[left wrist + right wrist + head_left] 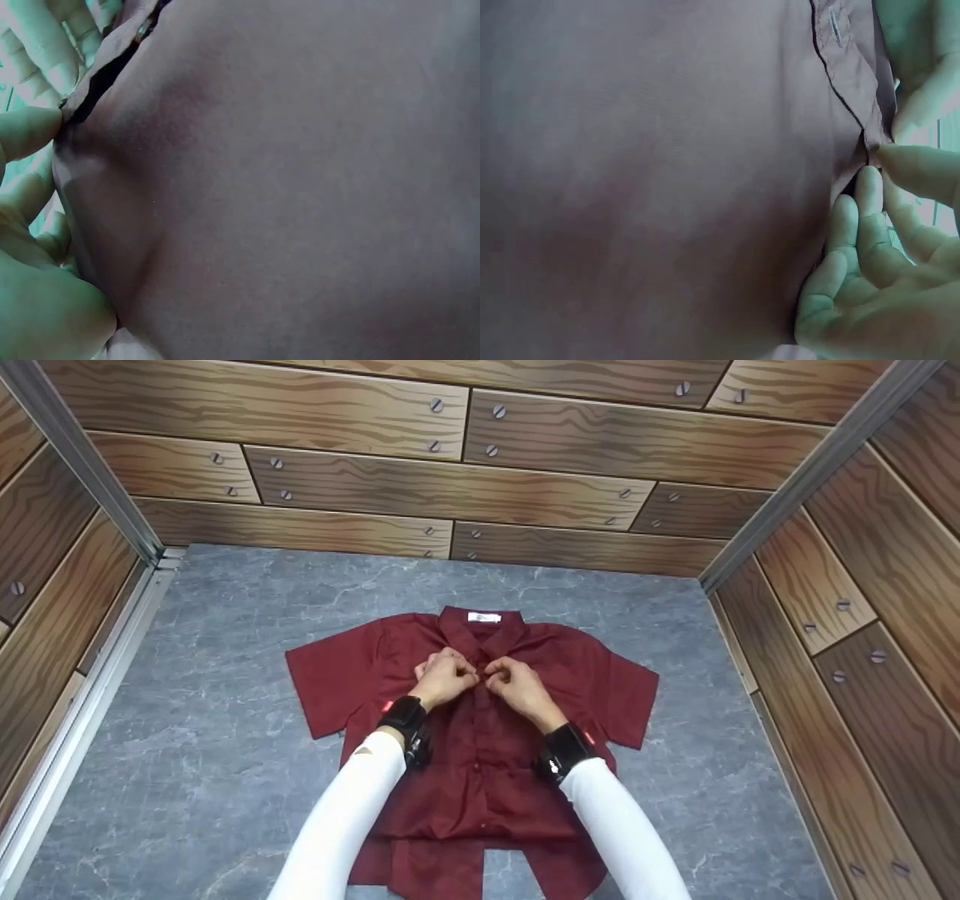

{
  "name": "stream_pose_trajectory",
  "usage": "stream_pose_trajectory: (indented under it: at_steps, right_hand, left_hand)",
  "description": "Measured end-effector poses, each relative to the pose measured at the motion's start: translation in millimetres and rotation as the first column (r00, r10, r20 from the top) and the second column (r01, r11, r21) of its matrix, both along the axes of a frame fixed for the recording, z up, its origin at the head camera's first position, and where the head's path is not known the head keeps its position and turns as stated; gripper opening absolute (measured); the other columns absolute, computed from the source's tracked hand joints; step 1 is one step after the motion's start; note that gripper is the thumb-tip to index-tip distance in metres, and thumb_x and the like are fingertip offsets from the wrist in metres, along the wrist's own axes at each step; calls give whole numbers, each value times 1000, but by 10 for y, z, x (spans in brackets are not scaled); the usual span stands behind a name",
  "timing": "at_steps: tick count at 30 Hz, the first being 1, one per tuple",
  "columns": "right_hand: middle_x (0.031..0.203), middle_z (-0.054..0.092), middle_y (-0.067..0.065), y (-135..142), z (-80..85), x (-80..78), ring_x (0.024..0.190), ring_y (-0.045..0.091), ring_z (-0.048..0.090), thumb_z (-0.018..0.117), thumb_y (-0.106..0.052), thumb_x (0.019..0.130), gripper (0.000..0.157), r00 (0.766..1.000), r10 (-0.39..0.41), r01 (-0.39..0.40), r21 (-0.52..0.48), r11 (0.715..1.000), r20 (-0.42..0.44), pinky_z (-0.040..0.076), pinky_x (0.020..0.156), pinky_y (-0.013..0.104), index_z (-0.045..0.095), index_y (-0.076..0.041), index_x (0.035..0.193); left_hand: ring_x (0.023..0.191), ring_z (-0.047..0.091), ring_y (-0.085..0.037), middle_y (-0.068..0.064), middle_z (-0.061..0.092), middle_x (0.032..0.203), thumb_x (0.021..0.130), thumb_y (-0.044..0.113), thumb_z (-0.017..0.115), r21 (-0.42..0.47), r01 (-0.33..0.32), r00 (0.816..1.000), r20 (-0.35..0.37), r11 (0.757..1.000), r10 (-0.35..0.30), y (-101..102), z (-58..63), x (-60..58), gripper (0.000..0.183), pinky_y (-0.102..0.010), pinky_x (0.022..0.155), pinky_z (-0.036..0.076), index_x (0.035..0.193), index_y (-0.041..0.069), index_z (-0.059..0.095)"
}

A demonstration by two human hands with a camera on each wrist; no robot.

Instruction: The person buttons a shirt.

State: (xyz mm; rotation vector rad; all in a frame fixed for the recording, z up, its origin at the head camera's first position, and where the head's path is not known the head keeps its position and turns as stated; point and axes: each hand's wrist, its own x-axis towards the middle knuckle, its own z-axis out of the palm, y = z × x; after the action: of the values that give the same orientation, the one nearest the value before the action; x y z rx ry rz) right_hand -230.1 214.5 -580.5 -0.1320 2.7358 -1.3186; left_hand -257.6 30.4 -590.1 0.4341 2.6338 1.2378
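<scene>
A dark red short-sleeved shirt (510, 791) lies spread flat, its collar (504, 639) toward the far wall. Just below the collar, both hands meet at the front placket. My left hand (444, 679) pinches the placket edge between thumb and fingertips. Opposite it, my right hand (519, 684) pinches the other side of the same spot, thumb over the cloth. The right wrist view shows a buttonhole (835, 26) on the strip beside the fingers. Any button between the fingertips is hidden. Farther down the front, the placket edges lie together.
Grey marbled table surface (202, 735) surrounds the shirt. Wood-patterned panels (360, 480) stand at the back and both sides, with metal rails (90, 682) along the edges. A white label (484, 617) shows inside the collar. Black devices (568, 748) are strapped to both wrists.
</scene>
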Motion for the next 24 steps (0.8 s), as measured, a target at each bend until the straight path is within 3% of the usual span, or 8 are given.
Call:
stream_pose_trajectory:
  at_steps: [8,14,24]
  right_hand:
    - [92,74,4,16,-17,-2,83,17,64,73,-7,90,9,999,-30,32,47,998,-46,49,76,32,75,-5,98]
    - [90,72,4,11,8,-9,81,16,63,75,-6,90,7,999,-33,34,50,998,-20,48,76,31,76,-5,97]
    - [92,74,0,19,25,-16,86,16,63,74,-10,90,6,1000,-30,30,62,998,3,49,80,32,78,-9,95]
  left_hand:
    - [117,50,-33,-4,62,116,94,22,71,7,40,999,36,999,-40,-32,39,-14,18,-55,100,26,106,12,81]
    - [116,51,-33,-6,61,117,94,20,71,-7,80,996,25,997,-80,-46,43,-18,19,-55,98,27,109,13,80]
    - [115,50,-30,-3,61,117,94,34,71,2,74,997,36,997,-74,-54,65,-3,25,-55,98,27,105,14,82]
